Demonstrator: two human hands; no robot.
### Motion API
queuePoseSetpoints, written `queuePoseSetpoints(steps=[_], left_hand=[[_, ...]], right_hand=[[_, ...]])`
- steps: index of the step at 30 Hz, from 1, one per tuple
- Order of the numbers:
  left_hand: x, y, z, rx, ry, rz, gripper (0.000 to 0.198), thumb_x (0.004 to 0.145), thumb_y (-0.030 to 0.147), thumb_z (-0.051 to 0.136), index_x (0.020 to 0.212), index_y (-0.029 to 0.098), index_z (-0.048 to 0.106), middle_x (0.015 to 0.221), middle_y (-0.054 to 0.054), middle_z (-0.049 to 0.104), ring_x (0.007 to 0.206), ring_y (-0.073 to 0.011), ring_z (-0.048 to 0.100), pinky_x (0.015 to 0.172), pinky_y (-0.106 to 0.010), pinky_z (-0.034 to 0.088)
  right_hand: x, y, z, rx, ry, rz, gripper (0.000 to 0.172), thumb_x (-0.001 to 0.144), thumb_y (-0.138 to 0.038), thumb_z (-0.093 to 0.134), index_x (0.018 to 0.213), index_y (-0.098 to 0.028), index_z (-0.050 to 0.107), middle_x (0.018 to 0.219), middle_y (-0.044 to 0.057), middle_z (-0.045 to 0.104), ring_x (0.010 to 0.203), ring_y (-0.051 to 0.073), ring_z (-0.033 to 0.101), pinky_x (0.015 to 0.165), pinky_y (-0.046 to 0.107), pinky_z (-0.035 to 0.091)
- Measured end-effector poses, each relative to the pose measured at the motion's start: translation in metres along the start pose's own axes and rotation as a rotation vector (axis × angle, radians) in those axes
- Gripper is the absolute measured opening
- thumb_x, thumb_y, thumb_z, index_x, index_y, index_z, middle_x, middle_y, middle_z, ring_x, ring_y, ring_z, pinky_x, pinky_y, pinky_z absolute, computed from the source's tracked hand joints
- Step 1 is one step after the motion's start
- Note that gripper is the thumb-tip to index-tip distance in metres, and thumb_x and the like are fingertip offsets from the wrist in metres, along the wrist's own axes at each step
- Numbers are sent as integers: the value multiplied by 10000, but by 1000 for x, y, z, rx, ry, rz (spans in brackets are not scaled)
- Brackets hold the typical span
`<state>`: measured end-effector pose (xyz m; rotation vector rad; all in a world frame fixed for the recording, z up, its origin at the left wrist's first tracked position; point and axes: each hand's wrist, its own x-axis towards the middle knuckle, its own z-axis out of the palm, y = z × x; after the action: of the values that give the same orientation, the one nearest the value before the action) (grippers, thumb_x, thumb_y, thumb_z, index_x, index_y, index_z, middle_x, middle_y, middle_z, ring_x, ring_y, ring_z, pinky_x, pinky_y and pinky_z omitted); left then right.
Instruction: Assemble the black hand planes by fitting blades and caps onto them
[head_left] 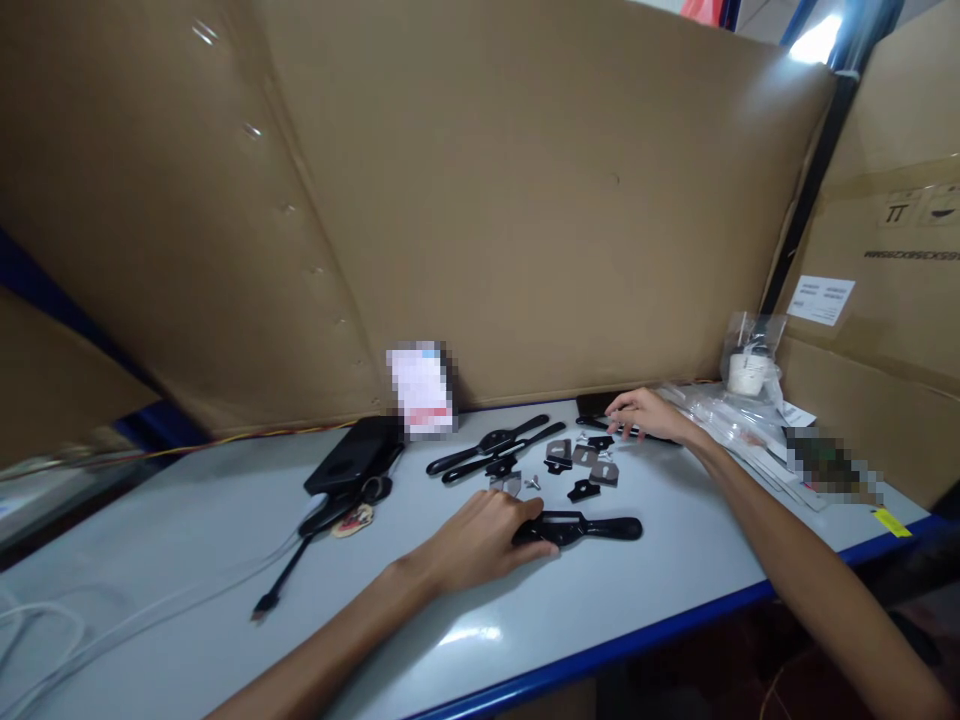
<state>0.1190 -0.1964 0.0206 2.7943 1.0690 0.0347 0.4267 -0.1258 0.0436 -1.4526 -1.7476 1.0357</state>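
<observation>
My left hand (486, 538) lies on the pale table (637, 610), its fingers curled over the left end of a black two-handled tool body (592, 527). My right hand (646, 414) reaches to the back of the table, fingers bent down onto a black part (600, 423) there. Between the hands lie several small parts: grey metal plates (581, 457), black clips (583, 490) and small screws (532, 482). Two more long black tool bodies (495, 450) lie just behind them.
A black pouch (354, 457) with a cable (285, 575) sits at the left. Clear plastic bags (739, 420) and a white roll (748, 372) are at the right. A tall cardboard sheet (480, 200) stands behind the table, with boxes (892, 300) to the right.
</observation>
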Motion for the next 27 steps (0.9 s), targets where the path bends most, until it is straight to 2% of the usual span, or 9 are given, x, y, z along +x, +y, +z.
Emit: queuePoseSetpoints(steps=[4, 7, 10, 14, 16, 18, 21, 24, 27], left_hand=[[0, 2, -2, 10, -12, -23, 460, 976, 608, 548, 907, 174, 684, 782, -78, 671, 759, -272, 649, 638, -340, 378], [0, 3, -2, 21, -19, -29, 466, 976, 614, 546, 918, 173, 687, 788, -76, 674, 762, -271, 649, 637, -339, 375], [0, 2, -2, 18, -22, -29, 469, 978, 613, 540, 932, 172, 691, 784, -76, 677, 763, -278, 650, 641, -348, 376], [0, 1, 0, 7, -8, -28, 466, 973, 610, 543, 944, 169, 692, 881, -107, 710, 815, -292, 667, 674, -365, 393], [-1, 0, 0, 0, -12, -31, 475, 969, 618, 539, 940, 169, 691, 865, -108, 708, 807, -295, 668, 674, -367, 392], [-1, 0, 1, -3, -17, -33, 483, 969, 625, 530, 932, 170, 689, 824, -99, 694, 789, -298, 665, 663, -366, 386], [0, 0, 0, 12, -19, -33, 484, 977, 630, 519, 923, 177, 682, 817, -95, 683, 796, -302, 666, 659, -361, 380], [1, 0, 0, 24, -27, -37, 479, 981, 631, 516, 927, 182, 673, 827, -95, 690, 816, -310, 675, 668, -360, 383], [2, 0, 1, 21, -29, -48, 481, 982, 634, 509, 924, 184, 667, 847, -105, 704, 835, -325, 684, 678, -365, 388]], right_hand=[[-9, -19, 1, 284, 34, -57, 186, 844, -320, 727, 920, -159, 674, 956, 114, 787, 675, 150, 691, 481, 212, 499], [-24, -36, -7, 472, -126, -206, 281, 791, -381, 797, 932, -166, 685, 941, 94, 775, 693, 144, 683, 504, 212, 513], [-40, -43, -22, 529, -283, -321, 330, 742, -422, 858, 853, -163, 686, 769, 44, 727, 579, 109, 600, 429, 189, 444], [-54, -39, -41, 689, -264, -495, 480, 630, -537, 920, 690, -213, 572, 517, -27, 596, 452, 102, 460, 340, 177, 298], [-58, -37, -46, 686, -311, -538, 526, 615, -565, 920, 653, -221, 524, 460, -29, 562, 432, 110, 451, 341, 185, 288], [-58, -37, -46, 592, -438, -511, 486, 668, -538, 899, 668, -210, 540, 470, -16, 587, 427, 117, 499, 365, 197, 336], [-51, -37, -35, 375, -572, -357, 353, 763, -426, 850, 745, -178, 600, 556, 1, 661, 456, 117, 571, 431, 213, 423], [-35, -28, -20, 218, -526, -180, 230, 792, -335, 798, 799, -167, 641, 617, 1, 684, 509, 105, 582, 481, 210, 445], [-18, -10, -10, 160, -363, -50, 125, 762, -260, 738, 840, -177, 685, 616, -24, 643, 560, 113, 581, 484, 209, 430]])
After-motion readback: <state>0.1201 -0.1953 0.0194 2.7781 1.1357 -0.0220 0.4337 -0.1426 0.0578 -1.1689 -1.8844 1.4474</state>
